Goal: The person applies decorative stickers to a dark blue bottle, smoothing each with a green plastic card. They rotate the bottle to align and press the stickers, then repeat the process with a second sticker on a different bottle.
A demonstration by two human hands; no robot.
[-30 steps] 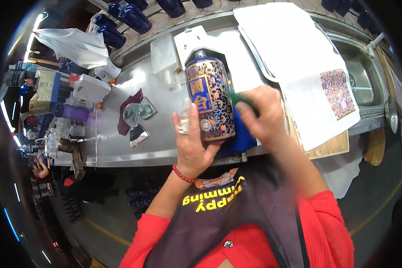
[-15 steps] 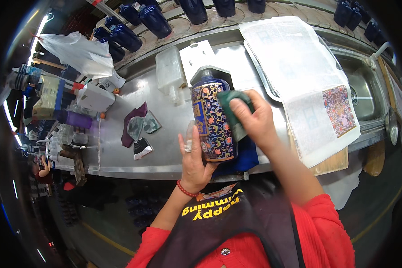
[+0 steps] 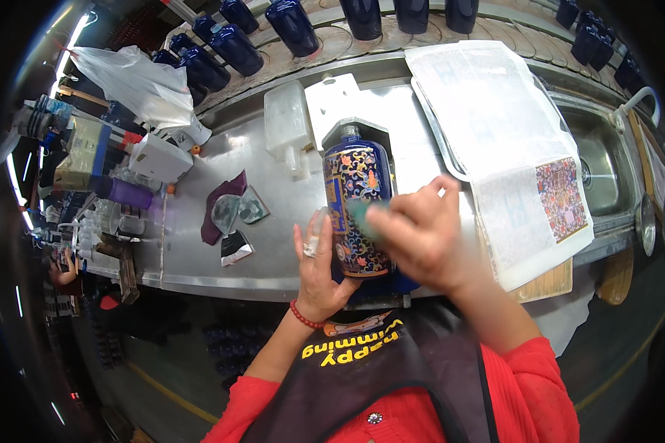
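The blue patterned bottle stands over the near edge of the steel table, its long axis running away from the person, neck farthest. The left hand clasps the bottle's left side; the right hand — blurred — presses a green pad against its right face, hiding that side and the base.

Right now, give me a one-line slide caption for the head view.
Left hand steadies a decorated blue bottle over a steel counter while the right hand presses a green pad against it.
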